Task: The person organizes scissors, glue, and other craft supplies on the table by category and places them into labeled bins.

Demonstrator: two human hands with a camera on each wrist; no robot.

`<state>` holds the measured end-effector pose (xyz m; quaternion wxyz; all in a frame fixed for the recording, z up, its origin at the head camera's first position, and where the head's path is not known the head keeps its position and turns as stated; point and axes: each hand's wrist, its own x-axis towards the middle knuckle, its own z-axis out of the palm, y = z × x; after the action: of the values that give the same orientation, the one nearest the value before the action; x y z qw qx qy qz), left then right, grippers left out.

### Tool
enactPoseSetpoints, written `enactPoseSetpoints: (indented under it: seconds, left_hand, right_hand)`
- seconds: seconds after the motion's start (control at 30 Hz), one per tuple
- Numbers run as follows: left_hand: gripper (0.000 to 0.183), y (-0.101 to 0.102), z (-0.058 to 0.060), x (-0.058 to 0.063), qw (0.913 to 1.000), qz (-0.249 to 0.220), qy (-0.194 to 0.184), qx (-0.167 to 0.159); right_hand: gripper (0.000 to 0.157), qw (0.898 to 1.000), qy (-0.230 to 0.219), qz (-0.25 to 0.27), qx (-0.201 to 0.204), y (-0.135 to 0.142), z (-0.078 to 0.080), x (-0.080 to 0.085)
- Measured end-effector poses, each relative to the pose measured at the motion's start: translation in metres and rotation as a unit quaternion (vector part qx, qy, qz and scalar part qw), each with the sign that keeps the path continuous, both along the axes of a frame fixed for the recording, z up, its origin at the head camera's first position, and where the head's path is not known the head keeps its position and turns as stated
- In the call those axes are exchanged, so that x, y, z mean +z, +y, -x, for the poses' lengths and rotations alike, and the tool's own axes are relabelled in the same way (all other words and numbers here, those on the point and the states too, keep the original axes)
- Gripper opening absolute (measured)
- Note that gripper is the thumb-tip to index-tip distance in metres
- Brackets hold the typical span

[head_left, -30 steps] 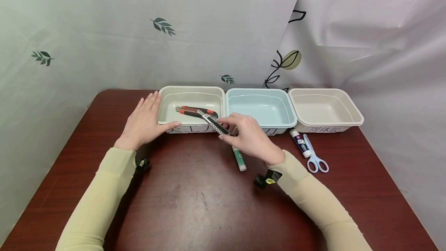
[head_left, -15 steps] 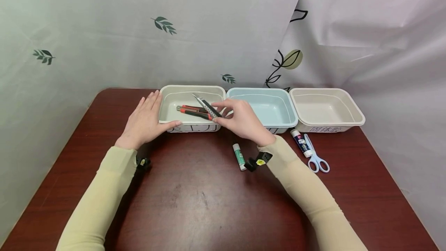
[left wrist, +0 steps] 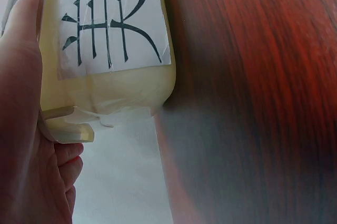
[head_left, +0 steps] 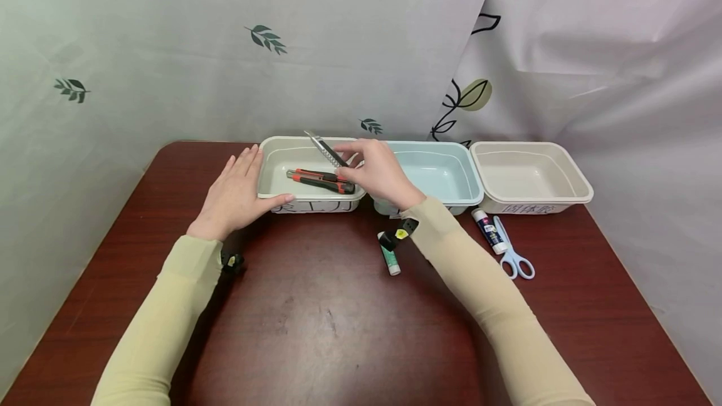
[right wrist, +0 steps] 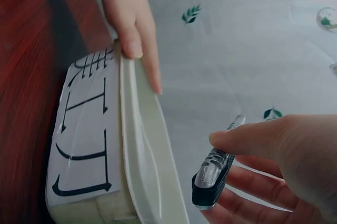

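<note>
My right hand (head_left: 379, 168) pinches a silver and black utility knife (head_left: 325, 150) between thumb and fingers, above the left bin (head_left: 313, 200). In the right wrist view the knife (right wrist: 211, 175) is held clear of the bin's rim. My left hand (head_left: 231, 196) rests on that bin's left end, fingers straight along the side and thumb on the front rim. Inside the bin lie two red and black utility knives (head_left: 323, 183). A white label (left wrist: 113, 29) with black characters covers the bin's front.
A light blue bin (head_left: 437, 171) and a beige bin (head_left: 530, 174) stand in line to the right. On the table are a green glue stick (head_left: 390, 262), a dark blue glue stick (head_left: 489, 230) and light blue scissors (head_left: 512, 255). A patterned curtain hangs behind.
My right hand has moved left and away from me, carrying the silver and black utility knife from the bin's front right corner to above its inside. My left hand has stayed put.
</note>
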<state>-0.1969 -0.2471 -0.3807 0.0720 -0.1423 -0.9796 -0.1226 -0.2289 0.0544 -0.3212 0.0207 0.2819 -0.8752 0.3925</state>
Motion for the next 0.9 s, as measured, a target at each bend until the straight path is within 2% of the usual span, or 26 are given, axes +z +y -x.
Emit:
enactPoseSetpoints:
  seconds: [0.3,0.5,0.9]
  left_hand:
    - [0.12,0.0,0.0,0.001,1.0,0.0,-0.004,0.001]
    - [0.121,0.0,0.0,0.001,1.0,0.001,-0.006,0.002]
    - [0.121,-0.001,0.0,0.001,1.0,0.001,-0.008,0.002]
  right_hand:
    - [0.04,0.996,0.001,-0.084,-0.014,-0.016,0.022,0.002]
    - [0.038,0.996,-0.001,-0.093,-0.011,-0.025,0.034,0.0]
    - [0.035,0.99,-0.038,-0.138,0.0,-0.036,0.04,-0.011]
